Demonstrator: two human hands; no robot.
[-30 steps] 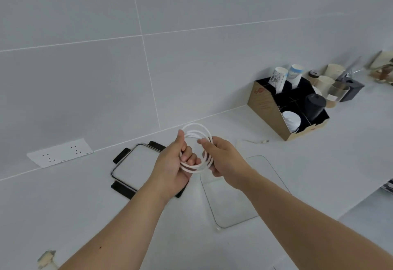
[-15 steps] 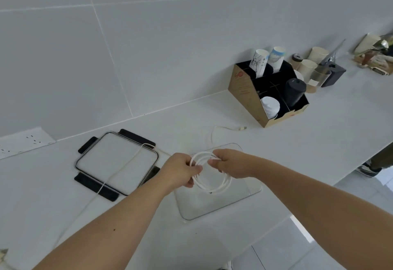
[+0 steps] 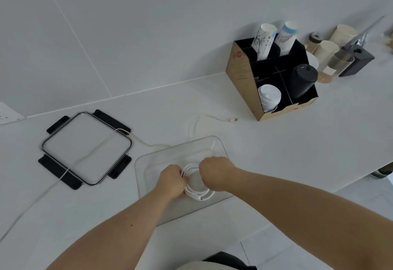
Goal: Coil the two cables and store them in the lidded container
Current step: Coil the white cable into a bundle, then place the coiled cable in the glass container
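coil (image 3: pixel 196 186) in container (image 3: pixel 148 159), lid (image 3: pixel 86 148) left

A coiled white cable (image 3: pixel 196 188) sits inside the clear container (image 3: pixel 148 163); its lid (image 3: pixel 86 148) lies alongside, crossed by a second, uncoiled cable (image 3: pixel 148 144).

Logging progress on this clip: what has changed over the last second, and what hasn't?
Both hands, left hand and right hand, brought the coiled white cable down from chest height into the clear container, still gripping it. Unchanged: the second cable lies loose across the lid and counter, and the cardboard cup holder sits by the wall.
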